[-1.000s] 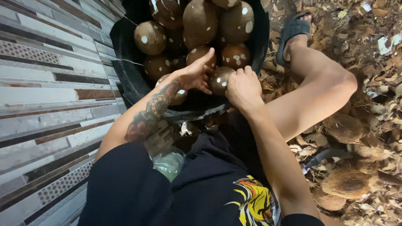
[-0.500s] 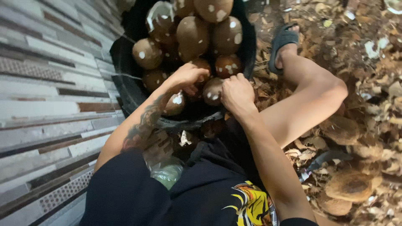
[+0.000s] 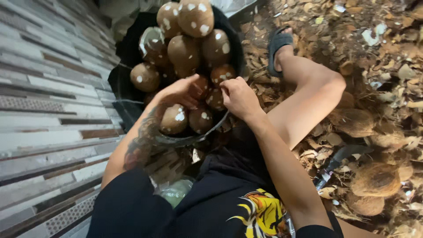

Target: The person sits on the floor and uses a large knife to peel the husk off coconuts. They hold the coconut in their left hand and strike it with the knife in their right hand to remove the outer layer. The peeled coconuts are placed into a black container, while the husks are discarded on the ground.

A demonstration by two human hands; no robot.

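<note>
The person sits over a black tub (image 3: 128, 66) heaped with brown peeled coconuts (image 3: 185, 50). Both hands meet at the near side of the pile: the left hand (image 3: 176, 91) curls over one coconut (image 3: 199, 87), and the right hand (image 3: 238, 97) closes its fingers at the same nut, though the exact grip is hidden. The step in hand seems to be seating this nut among the others. Next it calls for a steady placement so the heap does not roll. A knife (image 3: 337, 161) lies right, among husks (image 3: 374, 178).
</note>
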